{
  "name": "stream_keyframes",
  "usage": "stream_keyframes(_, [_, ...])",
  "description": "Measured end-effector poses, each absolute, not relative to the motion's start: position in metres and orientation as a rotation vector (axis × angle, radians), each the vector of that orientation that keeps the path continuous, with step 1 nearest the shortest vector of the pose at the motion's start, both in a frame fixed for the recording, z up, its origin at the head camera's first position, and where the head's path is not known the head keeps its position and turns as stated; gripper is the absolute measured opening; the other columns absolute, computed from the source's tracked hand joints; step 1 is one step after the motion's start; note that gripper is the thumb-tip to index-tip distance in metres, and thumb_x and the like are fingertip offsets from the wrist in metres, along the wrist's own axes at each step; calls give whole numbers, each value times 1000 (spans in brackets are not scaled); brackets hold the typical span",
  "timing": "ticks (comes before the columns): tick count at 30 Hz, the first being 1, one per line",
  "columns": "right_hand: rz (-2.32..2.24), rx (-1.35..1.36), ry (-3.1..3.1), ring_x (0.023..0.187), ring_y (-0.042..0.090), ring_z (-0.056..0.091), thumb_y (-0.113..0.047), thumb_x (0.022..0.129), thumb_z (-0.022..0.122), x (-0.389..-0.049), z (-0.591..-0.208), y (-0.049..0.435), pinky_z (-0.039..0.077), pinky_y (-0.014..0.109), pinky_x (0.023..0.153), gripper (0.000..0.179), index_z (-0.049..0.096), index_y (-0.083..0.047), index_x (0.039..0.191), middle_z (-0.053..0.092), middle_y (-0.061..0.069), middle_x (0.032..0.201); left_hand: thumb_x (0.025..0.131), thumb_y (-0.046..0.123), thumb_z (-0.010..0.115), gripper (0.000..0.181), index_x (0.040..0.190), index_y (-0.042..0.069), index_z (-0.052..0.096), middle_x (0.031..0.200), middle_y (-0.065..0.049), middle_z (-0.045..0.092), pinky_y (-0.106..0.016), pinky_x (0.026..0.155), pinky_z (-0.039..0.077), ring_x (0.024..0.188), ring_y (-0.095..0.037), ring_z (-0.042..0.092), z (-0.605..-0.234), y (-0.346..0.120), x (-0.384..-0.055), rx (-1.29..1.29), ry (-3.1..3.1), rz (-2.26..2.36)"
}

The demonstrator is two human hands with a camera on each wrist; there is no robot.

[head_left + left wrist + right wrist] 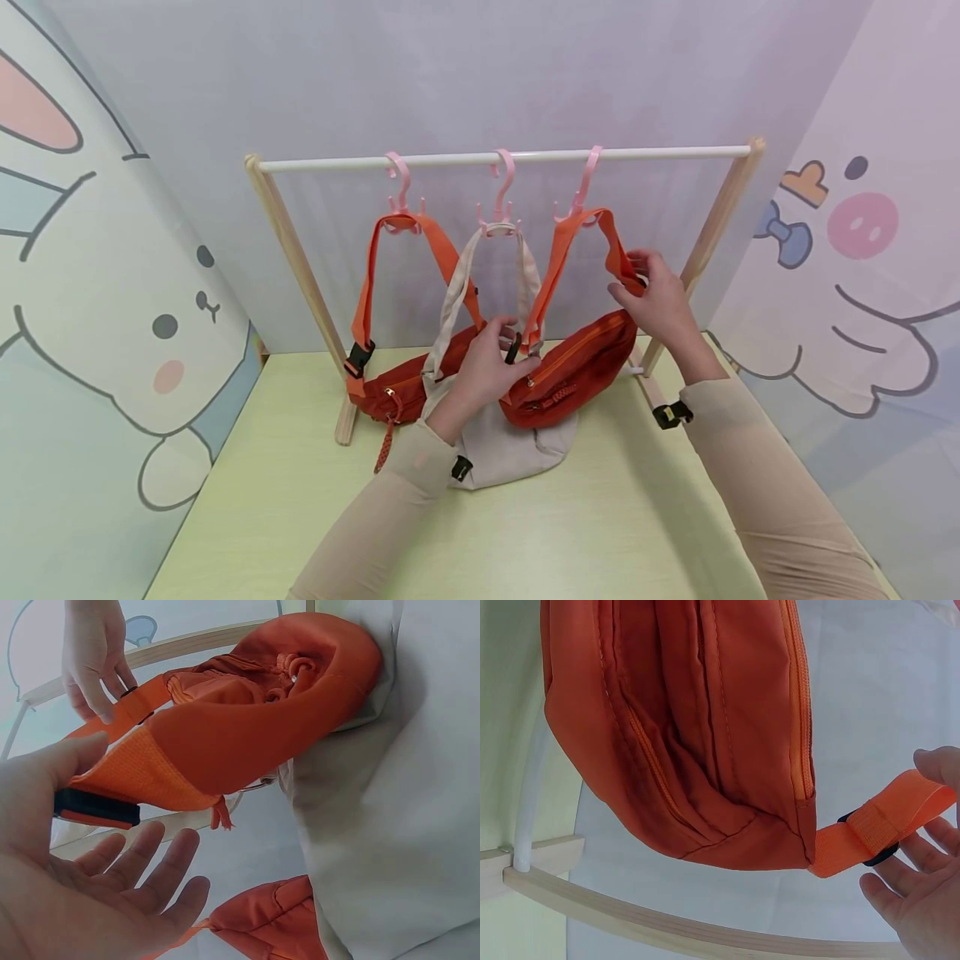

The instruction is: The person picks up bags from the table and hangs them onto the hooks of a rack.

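An orange-red waist bag [573, 371] hangs by its orange strap [558, 242] from the right pink hook hanger [581, 196]. My left hand [483, 362] is at the bag's left end, beside a black buckle [97, 808]. In the left wrist view its thumb lies along the strap while the fingers spread below, apart from the buckle. My right hand [660, 300] is around the strap above the bag's right end. Its fingers are loosely bent near the black strap slider [881, 853], without a firm grip showing.
Another orange-red waist bag [408, 387] hangs from the left pink hanger [401, 187]. A cream bag [510, 454] hangs between them on the middle hanger [504, 187], behind the right waist bag. The white rail [322, 165] has wooden legs [300, 258] on a pale green table [247, 500].
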State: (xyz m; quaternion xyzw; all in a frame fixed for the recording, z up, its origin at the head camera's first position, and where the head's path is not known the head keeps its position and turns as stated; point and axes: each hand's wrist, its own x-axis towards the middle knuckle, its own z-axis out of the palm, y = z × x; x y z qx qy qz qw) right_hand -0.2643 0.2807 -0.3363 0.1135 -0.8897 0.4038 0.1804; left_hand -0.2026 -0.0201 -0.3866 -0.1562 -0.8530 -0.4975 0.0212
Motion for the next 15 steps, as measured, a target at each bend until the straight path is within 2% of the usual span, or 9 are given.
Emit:
stream_keyframes(8, [1116, 316, -2510, 135, 41, 54, -24, 100, 75, -260, -334, 279, 49, 63, 105, 64, 44, -2, 152, 56, 23, 147, 94, 28, 83, 71, 152, 8, 47, 129, -7, 61, -46, 91, 57, 113, -25, 61, -390, -23, -203, -493, -2638, -1552])
stream_keyframes(15, [1067, 320, -2490, 144, 42, 46, -24, 99, 76, -253, -331, 281, 41, 64, 113, 67, 43, -1, 153, 51, 22, 153, 94, 25, 84, 72, 153, 8, 46, 130, -9, 61, -47, 92, 57, 115, -27, 62, -389, -24, -202, -523, -2622, -1559])
